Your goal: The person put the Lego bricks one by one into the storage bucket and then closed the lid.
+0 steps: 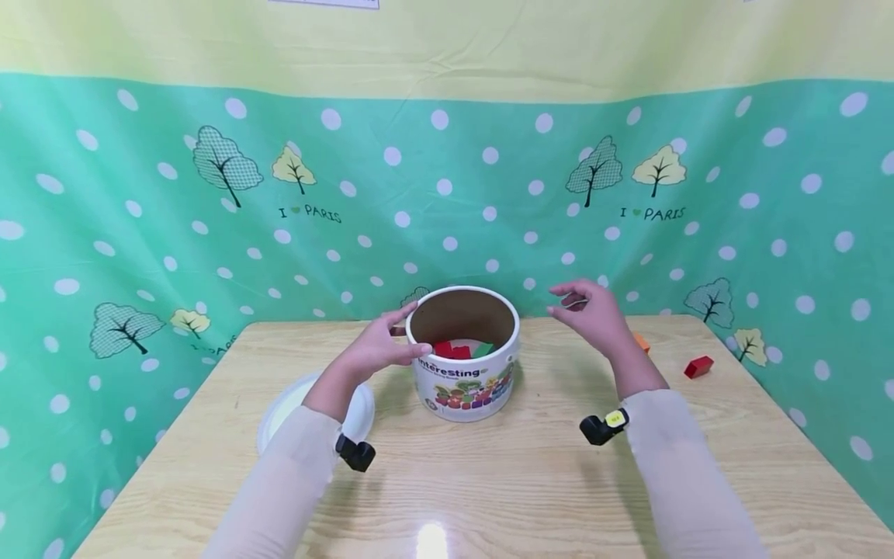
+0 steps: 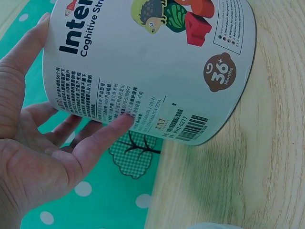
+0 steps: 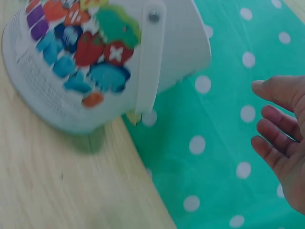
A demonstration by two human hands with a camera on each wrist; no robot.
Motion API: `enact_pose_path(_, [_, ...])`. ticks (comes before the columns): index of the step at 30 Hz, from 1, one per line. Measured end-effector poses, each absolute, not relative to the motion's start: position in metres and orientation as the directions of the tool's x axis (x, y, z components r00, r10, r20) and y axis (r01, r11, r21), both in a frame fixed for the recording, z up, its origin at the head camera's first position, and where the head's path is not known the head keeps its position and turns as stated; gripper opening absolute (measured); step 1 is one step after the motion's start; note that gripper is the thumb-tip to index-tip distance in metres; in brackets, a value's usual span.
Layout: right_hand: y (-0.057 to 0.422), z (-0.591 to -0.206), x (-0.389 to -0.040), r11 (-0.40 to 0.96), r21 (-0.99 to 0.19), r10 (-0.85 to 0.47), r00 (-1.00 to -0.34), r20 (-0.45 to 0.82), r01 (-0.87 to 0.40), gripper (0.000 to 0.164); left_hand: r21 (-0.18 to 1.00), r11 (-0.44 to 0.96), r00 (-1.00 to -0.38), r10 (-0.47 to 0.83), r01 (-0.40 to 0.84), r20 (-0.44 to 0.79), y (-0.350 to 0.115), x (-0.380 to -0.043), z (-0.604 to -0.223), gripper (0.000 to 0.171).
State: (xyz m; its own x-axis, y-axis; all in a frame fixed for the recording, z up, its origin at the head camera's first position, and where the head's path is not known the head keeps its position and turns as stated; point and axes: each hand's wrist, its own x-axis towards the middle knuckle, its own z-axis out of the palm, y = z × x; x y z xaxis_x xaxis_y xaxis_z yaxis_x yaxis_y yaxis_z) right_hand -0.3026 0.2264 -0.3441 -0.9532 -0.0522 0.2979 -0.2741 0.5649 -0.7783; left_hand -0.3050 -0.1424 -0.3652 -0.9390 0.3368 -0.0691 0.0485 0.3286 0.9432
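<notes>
Backdrop: polka-dot fabric curtain [image 1: 447, 144], turquoise-green with whitish dots, pale yellow band [image 1: 489, 46] above; runs behind and along both sides. Prints: checked trees [image 1: 226, 164], yellow trees [image 1: 660, 169], lettering [image 1: 310, 214] "I (heart) PARIS". Tabletop [image 1: 531, 481]: light wood grain, rounded far corners. Lighting: bright glare spot [image 1: 431, 541], bottom of head view; soft shadows.

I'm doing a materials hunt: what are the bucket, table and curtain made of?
Bucket: maybe plastic or coated card; smooth white outside, brown inside. Table: wood or wood-look top, glossy; grain lines and a bright reflection. Curtain: probably thin, matt cloth; it creases.
</notes>
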Motion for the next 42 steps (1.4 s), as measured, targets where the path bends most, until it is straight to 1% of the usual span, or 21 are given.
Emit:
enact_pose_path(5, [0.243, -0.349, -0.298, 0.585, -0.769, 0.001, -0.947, 0.32, -0.259, 0.038, 0.944, 0.325, -0.938, 0.339, 0.053, -0.064, -0.146, -0.306, -0.362, 0.099])
enact_pose_path(12, [0.264, -0.359, -0.292, 0.608, -0.757, 0.057, -0.938, 0.343, -0.24, 0.04, 0.942, 0.331, -0.941, 0.331, 0.049, -0.067, -0.147, -0.305, -0.36, 0.097])
enact_pose_path(20, [0.288, -0.375, -0.28, 0.623, -0.765, 0.139, -0.94, 0.312, -0.162, 0.047, 0.942, 0.332, -0.943, 0.324, 0.041, -0.073, -0.146, -0.302, -0.362, 0.095])
enact_pose_path(25, [0.3, -0.384, -0.274, 0.635, -0.763, 0.176, -0.938, 0.298, -0.123, 0.047, 0.942, 0.332, -0.943, 0.326, 0.046, -0.069, -0.145, -0.302, -0.364, 0.095])
enact_pose_path(36, [0.322, -0.412, -0.269, 0.602, -0.79, 0.224, -0.925, 0.306, -0.115, 0.044, 0.946, 0.319, -0.937, 0.343, 0.056, -0.06, -0.144, -0.306, -0.367, 0.098])
enact_pose_path(42, [0.333, -0.425, -0.268, 0.591, -0.804, 0.234, -0.941, 0.244, -0.061, 0.049, 0.946, 0.319, -0.937, 0.343, 0.051, -0.065, -0.143, -0.306, -0.366, 0.099])
